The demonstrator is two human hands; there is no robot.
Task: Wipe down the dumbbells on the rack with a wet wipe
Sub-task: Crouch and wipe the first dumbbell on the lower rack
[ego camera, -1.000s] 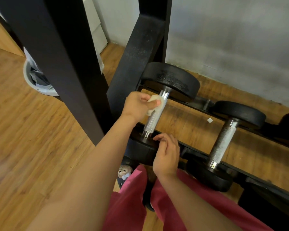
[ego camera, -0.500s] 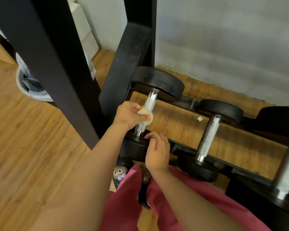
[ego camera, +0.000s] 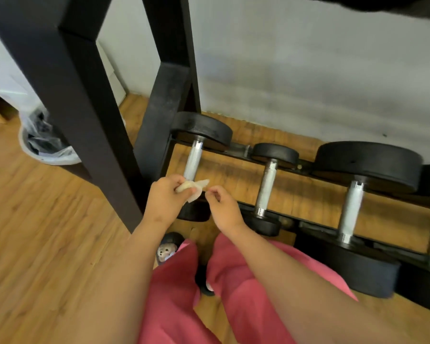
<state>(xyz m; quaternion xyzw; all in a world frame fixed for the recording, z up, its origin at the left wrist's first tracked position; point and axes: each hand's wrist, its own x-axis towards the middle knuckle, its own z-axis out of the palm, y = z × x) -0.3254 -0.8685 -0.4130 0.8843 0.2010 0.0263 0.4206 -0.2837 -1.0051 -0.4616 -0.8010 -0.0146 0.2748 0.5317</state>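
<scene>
Pale, bunched wipe (ego camera: 195, 187) sits gripped in the left hand (ego camera: 165, 198) just before the leftmost dumbbell (ego camera: 193, 158), its loose corner at the curled fingers of the right hand (ego camera: 225, 204), whether pinched I cannot tell.

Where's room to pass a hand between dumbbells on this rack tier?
Free gap: between the left dumbbell handle and the middle dumbbell handle, rails front and back. Another gap up to the third handle. Crowded: front left, where left hand, wet wipe and right hand are.
</scene>
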